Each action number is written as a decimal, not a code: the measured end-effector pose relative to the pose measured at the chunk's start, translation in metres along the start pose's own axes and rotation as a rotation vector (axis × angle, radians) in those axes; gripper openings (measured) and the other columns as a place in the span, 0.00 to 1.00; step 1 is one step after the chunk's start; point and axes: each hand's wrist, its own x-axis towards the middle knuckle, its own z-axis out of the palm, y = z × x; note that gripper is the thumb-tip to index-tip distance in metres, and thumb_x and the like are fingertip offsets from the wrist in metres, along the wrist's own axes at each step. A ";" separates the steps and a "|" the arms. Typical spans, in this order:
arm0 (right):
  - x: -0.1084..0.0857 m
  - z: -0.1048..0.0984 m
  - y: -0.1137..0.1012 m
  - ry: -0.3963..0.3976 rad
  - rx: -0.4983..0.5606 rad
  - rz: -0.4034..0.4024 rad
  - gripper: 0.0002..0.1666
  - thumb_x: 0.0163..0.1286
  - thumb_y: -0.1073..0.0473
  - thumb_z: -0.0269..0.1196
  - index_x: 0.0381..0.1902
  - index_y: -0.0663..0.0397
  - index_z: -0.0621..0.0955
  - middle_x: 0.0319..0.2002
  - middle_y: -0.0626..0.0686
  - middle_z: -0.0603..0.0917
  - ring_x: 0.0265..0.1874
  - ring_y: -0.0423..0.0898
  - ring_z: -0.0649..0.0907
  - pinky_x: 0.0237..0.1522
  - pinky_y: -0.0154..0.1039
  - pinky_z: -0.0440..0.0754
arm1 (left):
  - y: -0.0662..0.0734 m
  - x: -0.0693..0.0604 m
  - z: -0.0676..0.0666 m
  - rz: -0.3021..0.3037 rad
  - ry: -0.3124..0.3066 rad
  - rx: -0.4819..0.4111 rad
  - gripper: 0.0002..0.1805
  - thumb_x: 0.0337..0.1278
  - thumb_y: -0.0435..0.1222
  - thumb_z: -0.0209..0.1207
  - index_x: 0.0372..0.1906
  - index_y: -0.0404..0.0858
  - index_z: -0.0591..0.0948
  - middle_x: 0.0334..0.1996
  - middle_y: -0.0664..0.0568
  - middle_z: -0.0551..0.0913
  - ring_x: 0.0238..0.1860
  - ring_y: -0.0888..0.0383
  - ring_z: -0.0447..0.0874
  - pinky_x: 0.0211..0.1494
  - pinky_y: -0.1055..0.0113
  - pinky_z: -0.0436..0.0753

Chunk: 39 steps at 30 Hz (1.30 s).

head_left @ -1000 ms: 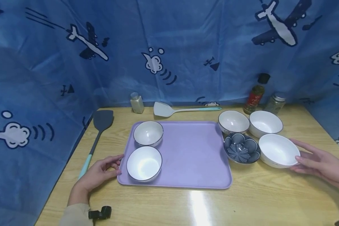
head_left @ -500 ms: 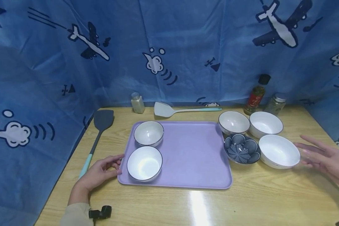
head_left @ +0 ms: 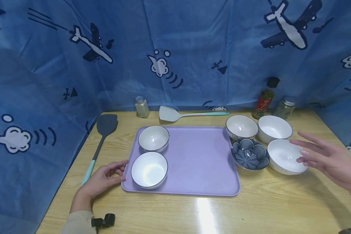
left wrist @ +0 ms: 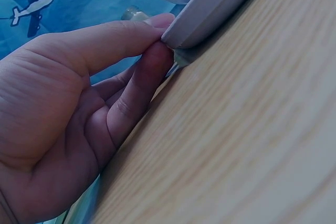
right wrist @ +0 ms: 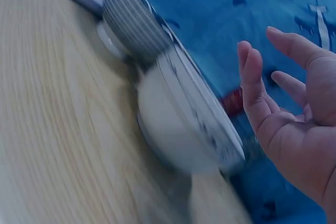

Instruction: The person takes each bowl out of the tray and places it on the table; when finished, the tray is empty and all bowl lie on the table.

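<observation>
The purple tray (head_left: 203,159) holds two white bowls (head_left: 150,170) at its left. On its right, a blue bowl (head_left: 250,154) stands between it and the outer bowl (head_left: 283,157), two pale bowls (head_left: 241,126) behind; to its left lies a dark spatula (head_left: 106,124). The left hand (head_left: 105,177) pinches the tray's left edge; the right hand (head_left: 327,159), fingers spread, hovers near the outer bowl.

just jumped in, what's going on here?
A person's left hand pinches the left edge of a purple tray, which carries two white bowls at its left end. Their right hand holds nothing and hovers by the nearest white bowl to the tray's right. That bowl stands on the wooden table beside a dark blue petal-patterned bowl, with two more white bowls behind them.
</observation>
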 end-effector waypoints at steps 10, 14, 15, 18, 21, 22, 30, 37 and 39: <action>0.017 0.040 -0.021 -0.209 0.068 -0.040 0.37 0.75 0.76 0.48 0.78 0.49 0.60 0.64 0.41 0.79 0.47 0.47 0.87 0.46 0.38 0.85 | 0.003 0.002 0.002 0.025 -0.006 -0.007 0.34 0.59 0.41 0.68 0.70 0.38 0.73 0.51 0.44 0.80 0.46 0.63 0.80 0.52 0.77 0.75; 0.023 0.054 -0.026 -0.211 0.031 0.014 0.36 0.76 0.73 0.50 0.78 0.49 0.59 0.63 0.40 0.79 0.45 0.47 0.87 0.47 0.38 0.85 | 0.004 0.004 0.001 0.017 -0.003 0.004 0.35 0.59 0.42 0.68 0.70 0.38 0.72 0.51 0.45 0.80 0.46 0.63 0.81 0.53 0.77 0.74; 0.024 0.057 -0.027 -0.210 0.010 0.029 0.36 0.76 0.72 0.51 0.78 0.49 0.59 0.63 0.39 0.79 0.45 0.48 0.87 0.47 0.38 0.85 | 0.004 0.004 0.001 0.013 -0.001 0.002 0.35 0.59 0.43 0.68 0.70 0.39 0.73 0.51 0.45 0.81 0.46 0.62 0.81 0.53 0.77 0.74; 0.029 0.070 -0.033 -0.221 -0.022 0.060 0.36 0.76 0.70 0.53 0.78 0.48 0.59 0.63 0.39 0.80 0.42 0.47 0.87 0.47 0.37 0.85 | 0.004 0.005 0.001 0.006 -0.003 0.000 0.35 0.58 0.43 0.69 0.70 0.40 0.73 0.51 0.46 0.80 0.46 0.62 0.81 0.53 0.76 0.75; 0.035 0.084 -0.035 -0.251 0.009 0.064 0.35 0.77 0.69 0.53 0.77 0.45 0.62 0.62 0.40 0.80 0.41 0.46 0.87 0.45 0.37 0.85 | 0.002 0.005 0.001 0.004 -0.003 -0.008 0.35 0.58 0.43 0.69 0.70 0.41 0.73 0.51 0.46 0.80 0.46 0.62 0.81 0.53 0.76 0.75; 0.037 0.089 -0.036 -0.260 0.022 0.061 0.34 0.76 0.69 0.53 0.76 0.46 0.62 0.62 0.41 0.80 0.41 0.45 0.87 0.45 0.37 0.85 | 0.002 0.004 0.002 0.005 -0.004 -0.009 0.35 0.58 0.43 0.69 0.70 0.41 0.73 0.51 0.46 0.80 0.46 0.62 0.81 0.54 0.76 0.75; 0.066 0.135 -0.039 -0.245 -0.079 0.119 0.39 0.70 0.61 0.65 0.75 0.56 0.63 0.68 0.63 0.73 0.47 0.50 0.87 0.47 0.45 0.86 | -0.001 0.003 0.004 0.015 -0.008 -0.037 0.34 0.58 0.43 0.69 0.70 0.42 0.73 0.51 0.45 0.80 0.46 0.62 0.81 0.53 0.75 0.76; 0.096 0.173 -0.037 -0.283 -0.004 0.180 0.41 0.68 0.62 0.66 0.76 0.56 0.63 0.70 0.71 0.68 0.45 0.52 0.88 0.49 0.44 0.86 | 0.002 0.002 0.002 -0.006 -0.005 -0.022 0.34 0.58 0.44 0.69 0.70 0.43 0.73 0.51 0.45 0.81 0.46 0.61 0.81 0.52 0.75 0.76; 0.105 0.184 -0.036 -0.286 0.035 0.202 0.41 0.68 0.64 0.65 0.76 0.56 0.63 0.71 0.70 0.67 0.46 0.53 0.88 0.49 0.43 0.85 | 0.003 0.001 0.001 -0.013 -0.004 -0.021 0.34 0.58 0.44 0.69 0.70 0.44 0.73 0.51 0.45 0.81 0.46 0.61 0.81 0.52 0.74 0.76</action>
